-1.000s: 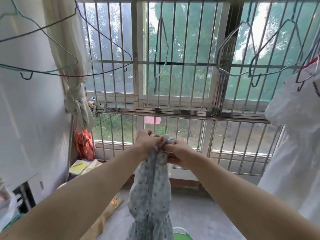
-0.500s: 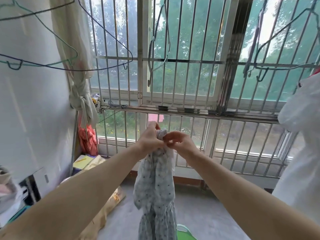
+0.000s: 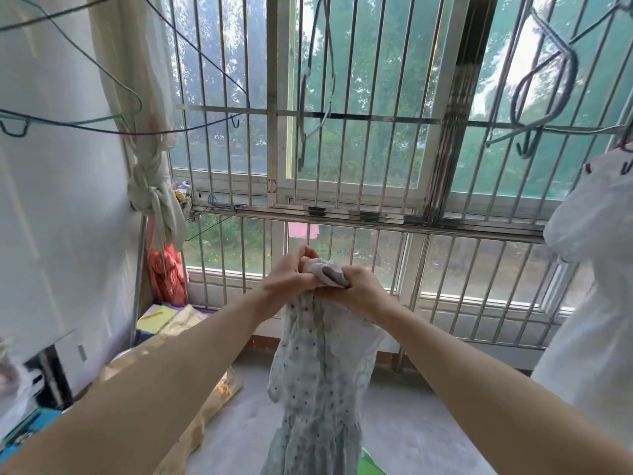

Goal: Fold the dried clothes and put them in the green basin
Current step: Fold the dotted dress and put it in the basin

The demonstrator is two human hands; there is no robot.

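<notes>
both hands (image 3: 291,274) (image 3: 356,291) gripping one dotted garment (image 3: 318,378)

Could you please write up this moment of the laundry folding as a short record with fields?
Left hand: grips the bunched top of the dotted garment
Right hand: grips the same bunch, right beside the left hand
Garment state: hangs down from both hands, not yet folded
Green basin: only a sliver shows at the bottom edge, below the garment
White garment: hangs at the right edge
Window grille: behind the hands
</notes>
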